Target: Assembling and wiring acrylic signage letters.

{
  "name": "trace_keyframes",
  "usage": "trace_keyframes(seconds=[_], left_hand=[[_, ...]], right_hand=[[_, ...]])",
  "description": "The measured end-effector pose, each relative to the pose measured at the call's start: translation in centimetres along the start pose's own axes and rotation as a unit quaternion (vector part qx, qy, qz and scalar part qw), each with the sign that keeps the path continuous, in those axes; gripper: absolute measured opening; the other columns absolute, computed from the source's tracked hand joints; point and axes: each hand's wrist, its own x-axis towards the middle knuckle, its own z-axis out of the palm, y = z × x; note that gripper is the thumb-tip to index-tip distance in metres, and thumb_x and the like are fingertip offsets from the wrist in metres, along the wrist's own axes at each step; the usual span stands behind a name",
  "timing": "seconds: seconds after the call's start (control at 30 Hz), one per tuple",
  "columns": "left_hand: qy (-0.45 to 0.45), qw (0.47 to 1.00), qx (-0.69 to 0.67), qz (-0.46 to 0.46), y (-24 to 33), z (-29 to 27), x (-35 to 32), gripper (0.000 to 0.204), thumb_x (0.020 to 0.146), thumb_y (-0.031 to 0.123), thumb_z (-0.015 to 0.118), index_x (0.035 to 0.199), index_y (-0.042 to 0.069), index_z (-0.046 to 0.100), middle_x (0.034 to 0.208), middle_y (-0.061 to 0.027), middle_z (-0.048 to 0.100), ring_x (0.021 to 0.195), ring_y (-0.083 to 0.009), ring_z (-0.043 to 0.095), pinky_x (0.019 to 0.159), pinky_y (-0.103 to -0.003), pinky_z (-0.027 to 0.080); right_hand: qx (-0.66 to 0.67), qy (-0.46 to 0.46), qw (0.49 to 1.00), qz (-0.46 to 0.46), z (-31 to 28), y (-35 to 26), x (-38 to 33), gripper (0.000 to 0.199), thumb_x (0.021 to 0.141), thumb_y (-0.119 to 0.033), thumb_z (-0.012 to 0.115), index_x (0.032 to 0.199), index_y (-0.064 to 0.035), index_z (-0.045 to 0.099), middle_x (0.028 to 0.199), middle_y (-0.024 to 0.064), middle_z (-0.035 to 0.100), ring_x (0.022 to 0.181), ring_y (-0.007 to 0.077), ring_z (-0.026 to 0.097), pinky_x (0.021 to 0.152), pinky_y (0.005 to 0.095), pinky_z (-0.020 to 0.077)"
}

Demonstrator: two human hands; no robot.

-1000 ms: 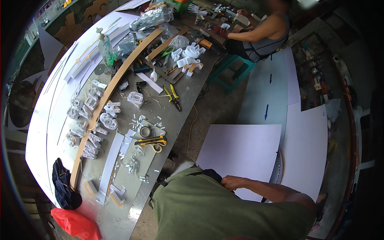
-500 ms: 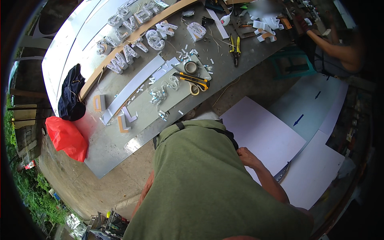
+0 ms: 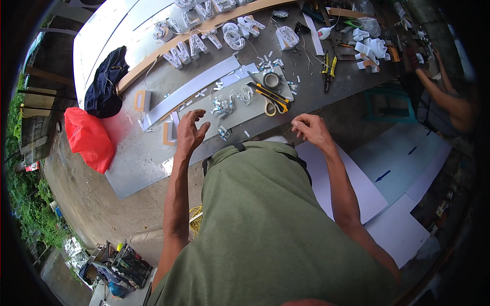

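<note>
My left hand [image 3: 191,131] hovers over the near edge of the metal table, thumb and fingers apart, with nothing in it. Close to it are a small white-and-tan block-shaped piece [image 3: 168,133] and a tangled string of small LED modules [image 3: 223,106]. My right hand [image 3: 313,131] is in front of the table edge, its fingers curled together; anything inside them is hidden. Beyond it lie scissors [image 3: 270,107] with pale handles, a yellow-and-black utility knife [image 3: 273,97] and a roll of tape [image 3: 271,80] on a grey-green panel [image 3: 245,113].
White channel letters [image 3: 196,46] stand along a long tan strip [image 3: 138,76]. Yellow-handled pliers [image 3: 329,74] lie farther right. A red bag [image 3: 89,137] and dark cloth [image 3: 106,84] cover the left end. White sheets [image 3: 337,181] lie at my right. Another person's arm [image 3: 444,97] shows at far right.
Both hands have come up from beside my body to the table's near edge. The left hand, hidden before, is now visible. The whole view has shifted, with the table sitting higher and farther right.
</note>
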Motion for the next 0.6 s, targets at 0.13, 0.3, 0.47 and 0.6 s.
trace_keyframes(seconds=[0.13, 0.3, 0.47, 0.6], left_hand=[[-0.025, 0.988, 0.111, 0.1, 3.1, 5.3, 4.8, 0.057, 0.076, 0.032, 0.082, 0.122, 0.005, 0.062, 0.118, -0.0131, 0.063, 0.114, -0.0332, 0.056, 0.098, -0.044, 0.045], [-0.017, 0.977, 0.154, 0.146, 4.2, 9.1, 8.2, 0.056, 0.074, 0.034, 0.084, 0.118, 0.008, 0.064, 0.113, -0.0111, 0.064, 0.109, -0.0296, 0.057, 0.089, -0.043, 0.042], [-0.057, 0.973, 0.17, 0.143, 2.0, 9.2, 8.8, 0.027, 0.081, 0.024, 0.077, 0.104, 0.011, 0.068, 0.101, -0.007, 0.069, 0.101, -0.0275, 0.06, 0.087, -0.044, 0.042], [-0.046, 0.979, 0.113, 0.161, 0.3, 8.1, 6.9, 0.022, 0.083, 0.015, 0.073, 0.104, 0.012, 0.069, 0.099, -0.0049, 0.07, 0.1, -0.0256, 0.06, 0.085, -0.042, 0.042]], right_hand=[[0.027, -0.113, 0.993, -0.002, 5.8, -1.2, 7.7, 0.027, 0.096, -0.015, 0.058, 0.113, 0.0036, 0.068, 0.086, 0.0094, 0.073, 0.064, 0.0142, 0.069, 0.051, 0.0286, 0.0541], [0.028, -0.153, 0.988, 0.001, 8.5, -0.7, 11.5, 0.039, 0.098, -0.009, 0.052, 0.134, 0.0064, 0.055, 0.098, 0.0147, 0.072, 0.071, 0.0172, 0.071, 0.055, 0.0296, 0.0555], [0.119, -0.023, 0.993, -0.013, 6.7, -0.7, 12.8, 0.05, 0.098, -0.006, 0.048, 0.147, 0.0043, 0.043, 0.106, 0.0171, 0.071, 0.072, 0.0173, 0.071, 0.056, 0.0284, 0.0569], [0.122, 0.034, 0.992, -0.014, 5.8, 0.2, 14.2, 0.049, 0.097, -0.004, 0.047, 0.145, 0.0038, 0.044, 0.101, 0.0156, 0.071, 0.069, 0.0167, 0.071, 0.054, 0.028, 0.0572]])
